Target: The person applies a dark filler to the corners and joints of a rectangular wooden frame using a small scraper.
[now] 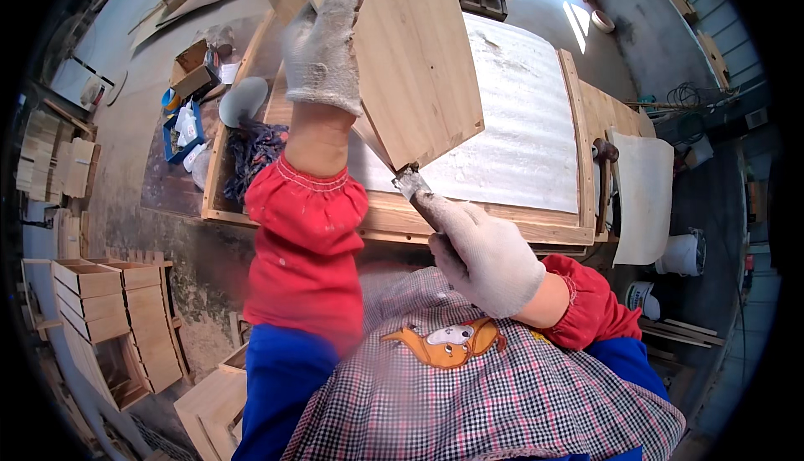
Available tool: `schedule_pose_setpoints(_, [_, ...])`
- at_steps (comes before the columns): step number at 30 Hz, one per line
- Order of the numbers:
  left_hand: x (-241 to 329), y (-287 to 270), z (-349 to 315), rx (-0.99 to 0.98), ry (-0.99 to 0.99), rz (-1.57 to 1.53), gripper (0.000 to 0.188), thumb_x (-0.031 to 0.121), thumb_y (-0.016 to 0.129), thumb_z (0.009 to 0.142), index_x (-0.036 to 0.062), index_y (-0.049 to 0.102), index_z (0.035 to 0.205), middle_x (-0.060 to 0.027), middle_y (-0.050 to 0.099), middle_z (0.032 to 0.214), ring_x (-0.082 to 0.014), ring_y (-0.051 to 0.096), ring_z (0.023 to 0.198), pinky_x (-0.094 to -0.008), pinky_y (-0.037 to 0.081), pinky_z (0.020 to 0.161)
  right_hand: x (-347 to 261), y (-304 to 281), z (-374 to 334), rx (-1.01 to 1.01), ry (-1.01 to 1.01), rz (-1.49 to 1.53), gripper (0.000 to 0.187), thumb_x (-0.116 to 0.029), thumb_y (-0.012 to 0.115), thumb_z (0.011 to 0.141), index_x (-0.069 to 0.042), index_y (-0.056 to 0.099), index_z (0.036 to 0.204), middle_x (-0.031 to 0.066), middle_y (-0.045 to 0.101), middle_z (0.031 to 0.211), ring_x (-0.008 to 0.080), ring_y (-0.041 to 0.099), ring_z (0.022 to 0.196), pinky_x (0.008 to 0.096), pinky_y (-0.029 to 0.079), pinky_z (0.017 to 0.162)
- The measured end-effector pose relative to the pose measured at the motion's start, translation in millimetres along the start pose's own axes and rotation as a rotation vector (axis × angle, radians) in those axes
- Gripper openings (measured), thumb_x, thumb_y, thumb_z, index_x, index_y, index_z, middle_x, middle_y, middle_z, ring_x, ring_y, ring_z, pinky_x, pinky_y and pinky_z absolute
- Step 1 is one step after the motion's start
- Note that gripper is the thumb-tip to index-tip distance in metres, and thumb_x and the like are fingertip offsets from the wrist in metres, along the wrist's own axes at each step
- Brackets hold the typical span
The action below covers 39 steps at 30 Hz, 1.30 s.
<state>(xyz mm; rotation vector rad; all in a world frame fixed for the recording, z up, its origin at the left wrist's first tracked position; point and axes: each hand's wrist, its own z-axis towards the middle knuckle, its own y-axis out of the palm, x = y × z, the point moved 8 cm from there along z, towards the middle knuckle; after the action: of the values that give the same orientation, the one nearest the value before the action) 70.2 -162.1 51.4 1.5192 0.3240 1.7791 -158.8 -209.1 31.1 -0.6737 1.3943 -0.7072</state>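
Extending beyond the right hand (490, 257) and just right of the left hand (327, 46), a broad-faced, pale wooden boxlike piece (427, 67) is pointing its long axis away from the person. The white-gloved right hand, nearer its close corner, is gripping a smeared metal scraper (410, 181) there; the soiled-gloved left is bordering its left side, grip unclear.

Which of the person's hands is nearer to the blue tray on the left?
Left: the left hand is right of the blue tray, at the wooden panel; the right hand is farther off, nearer the apron, gripping a flat-bladed tool.
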Motion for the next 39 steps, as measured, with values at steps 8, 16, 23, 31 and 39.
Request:
schedule_pose_setpoints(8, [9,7,-4,-0.046,0.117,0.024,0.031,0.024,0.069,0.084,-0.0002,0.062,0.102,-0.0041,0.065,0.093,-0.0127,0.063,0.079,-0.0274,0.052,0.071,8,2,-3,0.010,0.014,0.038,0.043,-0.002,0.056,0.081,-0.001,0.047,0.123,0.0215,0.059,0.096,0.0374,0.061,0.083,0.0403,0.051,0.070])
schedule_pose_setpoints(16, [6,4,0,-0.007,0.019,0.025,0.027,0.025,0.059,0.091,0.0016,0.060,0.105,-0.0087,0.067,0.100,-0.0185,0.065,0.090,-0.0333,0.054,0.078,18,3,-6,0.058,-0.025,0.065,0.048,-0.004,0.056,0.081,-0.003,0.044,0.127,0.0201,0.060,0.091,0.0366,0.061,0.080,0.0422,0.050,0.067])
schedule_pose_setpoints(23, [5,5,3,0.014,0.033,-0.069,0.028,0.022,0.066,0.087,-0.0005,0.063,0.104,-0.0042,0.066,0.096,-0.0128,0.064,0.082,-0.0267,0.051,0.073,24,-5,-4,0.094,-0.012,0.081,0.045,0.002,0.059,0.079,0.000,0.048,0.122,0.0214,0.060,0.091,0.0370,0.062,0.083,0.0387,0.050,0.072])
schedule_pose_setpoints(31, [10,5,4,-0.031,0.090,0.068,0.028,0.021,0.064,0.088,-0.0014,0.062,0.104,-0.0065,0.066,0.097,-0.0146,0.064,0.083,-0.0277,0.052,0.073,30,-6,3,0.176,-0.105,0.144,0.046,0.004,0.058,0.078,0.000,0.047,0.122,0.0198,0.059,0.087,0.0347,0.061,0.076,0.0375,0.049,0.067])
schedule_pose_setpoints(39, [11,5,5,-0.036,0.108,0.036,0.030,0.021,0.064,0.088,-0.0021,0.061,0.105,-0.0083,0.066,0.098,-0.0160,0.065,0.085,-0.0290,0.052,0.075,31,-12,6,0.139,-0.058,0.140,0.046,0.000,0.056,0.079,0.000,0.047,0.124,0.0206,0.059,0.091,0.0371,0.060,0.080,0.0419,0.049,0.069])
